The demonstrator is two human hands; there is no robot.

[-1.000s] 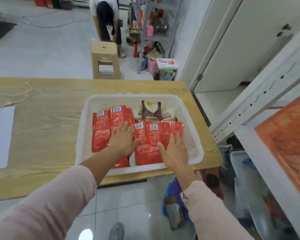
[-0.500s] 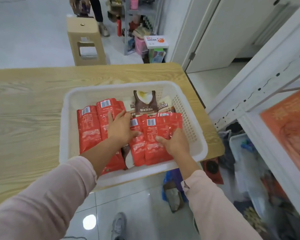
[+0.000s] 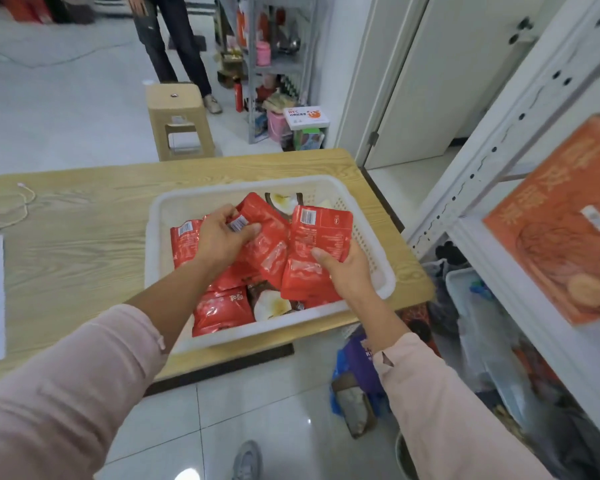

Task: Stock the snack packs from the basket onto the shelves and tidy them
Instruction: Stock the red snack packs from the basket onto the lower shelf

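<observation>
Our left hand (image 3: 222, 237) grips a red snack pack (image 3: 269, 237) near its barcode end, fingers curled over it, while our right hand (image 3: 347, 271) pinches a second red pack (image 3: 312, 261) low on its right side, thumb on top. Both packs tilt up over the white basket (image 3: 257, 329), which sits at the right end of the wooden table (image 3: 84, 230) with more red packs (image 3: 222, 313) and brown-and-white ones (image 3: 271, 304) (at least two) lying inside. The white shelf rack (image 3: 499, 133) stands just to our right, an orange box (image 3: 561, 220) on it.

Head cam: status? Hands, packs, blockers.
Left hand grips tilted red pack; right hand grips second red pack. Both over basket, more packs inside. Path to shelf looks open.
</observation>
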